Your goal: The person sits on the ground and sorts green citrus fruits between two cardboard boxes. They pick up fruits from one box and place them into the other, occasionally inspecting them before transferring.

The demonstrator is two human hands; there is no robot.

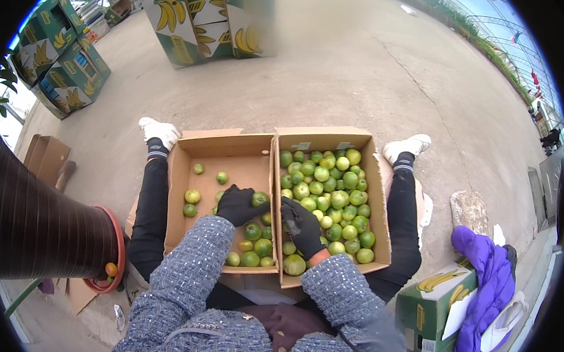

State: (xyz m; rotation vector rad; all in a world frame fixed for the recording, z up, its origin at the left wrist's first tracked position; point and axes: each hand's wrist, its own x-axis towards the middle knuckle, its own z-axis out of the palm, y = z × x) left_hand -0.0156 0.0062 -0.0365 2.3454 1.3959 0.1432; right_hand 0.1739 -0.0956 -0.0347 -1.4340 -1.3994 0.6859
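Two open cardboard boxes sit between my legs. The left box (223, 149) holds several scattered green tomatoes (192, 197); the right box (379, 206) is heaped with green and pale-yellow ones (335, 198). My left hand (242, 206), in a black glove, is curled inside the left box beside a green tomato at the divider, hiding what its fingers hold, if anything. My right hand (302, 225), also black-gloved, reaches into the near left part of the right box, its fingers bent against the divider and fruit, with their grip hidden.
A large dark pot (43, 221) with a red rim stands at left. Green banana boxes are stacked behind (194, 25) and at back left (71, 69). At right lie a banana box (424, 314), a purple jacket (487, 276) and a stone slab (468, 211).
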